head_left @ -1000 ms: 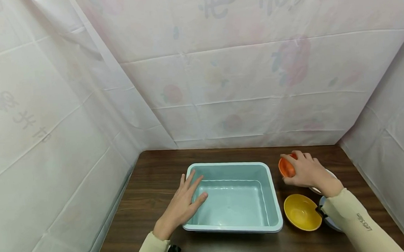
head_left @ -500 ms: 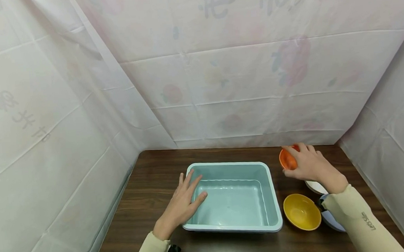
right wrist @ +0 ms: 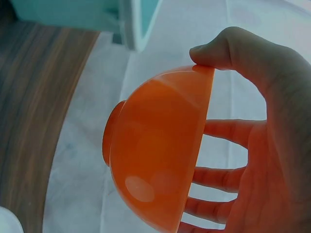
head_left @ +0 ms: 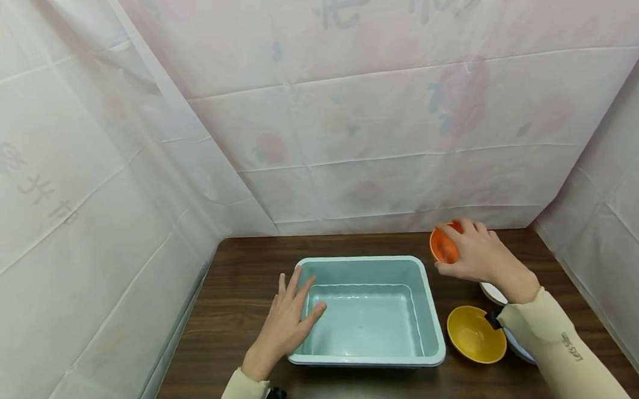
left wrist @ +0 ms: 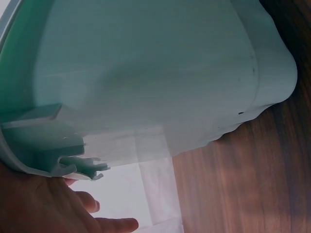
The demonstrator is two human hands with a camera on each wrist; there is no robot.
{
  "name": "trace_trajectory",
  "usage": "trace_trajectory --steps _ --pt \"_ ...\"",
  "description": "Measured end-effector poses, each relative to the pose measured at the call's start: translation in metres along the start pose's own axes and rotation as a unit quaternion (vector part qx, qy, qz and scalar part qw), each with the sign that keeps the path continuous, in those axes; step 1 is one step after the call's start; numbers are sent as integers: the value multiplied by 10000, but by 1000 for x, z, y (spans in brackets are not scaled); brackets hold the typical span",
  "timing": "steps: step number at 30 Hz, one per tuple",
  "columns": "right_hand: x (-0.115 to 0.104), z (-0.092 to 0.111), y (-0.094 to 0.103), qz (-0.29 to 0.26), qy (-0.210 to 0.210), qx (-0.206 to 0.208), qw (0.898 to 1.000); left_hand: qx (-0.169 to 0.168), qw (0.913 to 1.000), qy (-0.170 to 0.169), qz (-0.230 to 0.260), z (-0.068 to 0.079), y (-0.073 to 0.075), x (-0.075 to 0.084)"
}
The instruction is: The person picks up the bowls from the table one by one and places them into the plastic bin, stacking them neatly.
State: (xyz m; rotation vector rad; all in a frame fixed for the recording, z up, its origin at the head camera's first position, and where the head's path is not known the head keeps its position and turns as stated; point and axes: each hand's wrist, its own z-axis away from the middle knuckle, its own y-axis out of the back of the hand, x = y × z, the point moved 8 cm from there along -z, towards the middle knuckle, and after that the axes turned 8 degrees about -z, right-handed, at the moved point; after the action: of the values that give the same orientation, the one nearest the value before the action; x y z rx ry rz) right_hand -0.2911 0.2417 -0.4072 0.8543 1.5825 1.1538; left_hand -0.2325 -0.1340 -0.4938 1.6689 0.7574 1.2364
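Note:
My right hand [head_left: 477, 256] grips an orange bowl [head_left: 443, 246] by its rim, right of the basin's far corner. In the right wrist view the thumb lies on one side of the orange bowl [right wrist: 155, 145] and the fingers reach across its mouth; its foot points away from the palm. My left hand [head_left: 284, 325], fingers spread, rests at the left rim of a pale green basin [head_left: 368, 362]. The left wrist view shows that hand [left wrist: 53, 206] beside the rim, close to the basin's outer wall [left wrist: 160, 73].
A yellow bowl [head_left: 476, 336] stands right of the basin. Behind it is a white bowl [head_left: 494, 293], and a blue bowl [head_left: 517, 347] lies partly under the right sleeve. White sheeting [head_left: 381, 130] hangs behind the dark wooden table [head_left: 237, 276].
My right hand has lifted the orange bowl off the spot near the white bowl, moving it back and then slightly left. The left hand stays almost still at the basin.

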Motion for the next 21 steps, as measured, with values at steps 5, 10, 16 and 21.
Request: trace_trajectory --steps 5,10,16,21 --pt "-17 -3 4 7 173 122 9998 28 10000 44 43 0 -1 -1" --pt "-35 -5 8 -57 298 145 9994 50 9999 67 78 0 -1 -1" --pt "-53 -7 6 -142 465 185 9986 65 9998 91 160 0 0 -1" --pt "-63 -8 0 -261 601 262 9975 19 9998 115 178 1 0 -1"
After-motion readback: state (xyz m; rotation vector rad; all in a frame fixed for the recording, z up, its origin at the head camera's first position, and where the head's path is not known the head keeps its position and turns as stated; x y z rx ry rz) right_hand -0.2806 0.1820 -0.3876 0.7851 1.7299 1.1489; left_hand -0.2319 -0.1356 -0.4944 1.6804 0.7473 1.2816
